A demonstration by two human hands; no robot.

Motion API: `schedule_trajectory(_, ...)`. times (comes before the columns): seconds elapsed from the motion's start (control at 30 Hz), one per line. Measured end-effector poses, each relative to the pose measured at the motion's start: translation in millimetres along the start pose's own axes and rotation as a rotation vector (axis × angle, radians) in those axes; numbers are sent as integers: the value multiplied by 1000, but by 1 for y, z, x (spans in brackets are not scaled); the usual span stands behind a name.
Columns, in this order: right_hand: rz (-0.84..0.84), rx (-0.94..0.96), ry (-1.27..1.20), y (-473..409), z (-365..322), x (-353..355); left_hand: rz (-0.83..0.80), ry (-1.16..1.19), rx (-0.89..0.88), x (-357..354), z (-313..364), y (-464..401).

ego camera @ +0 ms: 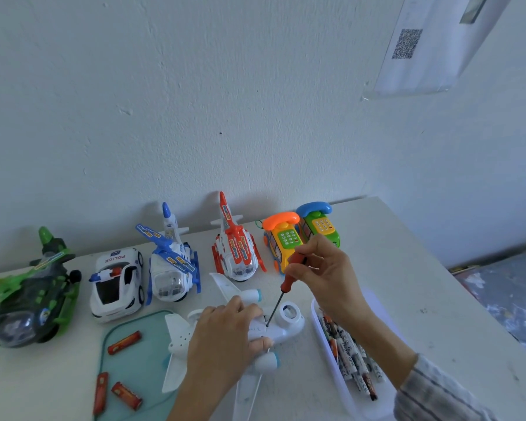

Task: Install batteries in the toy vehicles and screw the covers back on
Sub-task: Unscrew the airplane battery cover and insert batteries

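1. Head view: my left hand (225, 338) grips the white toy plane (274, 329), belly-up on the desk (407, 268); my right hand (325, 275) pinches the red screwdriver (289, 278).
2. Its shaft slants down-left, tip on the belly beside my left fingers; I judge a cover screw sits there.

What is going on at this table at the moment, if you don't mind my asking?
A person is working on a white toy airplane that lies belly-up on the table. The left hand holds it down while the right hand grips a red-handled screwdriver, tip set on the plane's underside. Three red batteries lie on a green mat, more fill a white tray, and other toy vehicles line the wall.
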State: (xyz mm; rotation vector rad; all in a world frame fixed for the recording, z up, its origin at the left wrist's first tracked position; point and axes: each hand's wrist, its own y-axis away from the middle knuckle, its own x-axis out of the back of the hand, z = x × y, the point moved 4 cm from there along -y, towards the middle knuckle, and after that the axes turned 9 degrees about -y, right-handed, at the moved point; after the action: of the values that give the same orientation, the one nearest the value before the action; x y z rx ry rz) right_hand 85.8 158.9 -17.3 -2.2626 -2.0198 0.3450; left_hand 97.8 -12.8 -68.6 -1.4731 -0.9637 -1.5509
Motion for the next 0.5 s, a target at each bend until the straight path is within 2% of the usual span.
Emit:
schedule_trajectory(0.13, -84, 5, -45, 5, 2, -5, 67, 34, -23, -6, -1, 0)
schedule_trajectory(0.23, -69, 11, -23, 10, 1, -6, 43, 23, -12, -10, -2, -3)
schedule_trajectory(0.4, 46, 117, 21, 20, -3, -10, 91, 41, -34, -2, 0, 3)
schedule_trajectory(0.5, -28, 107, -76, 20, -3, -12, 78, 38, -22, 0, 2, 2)
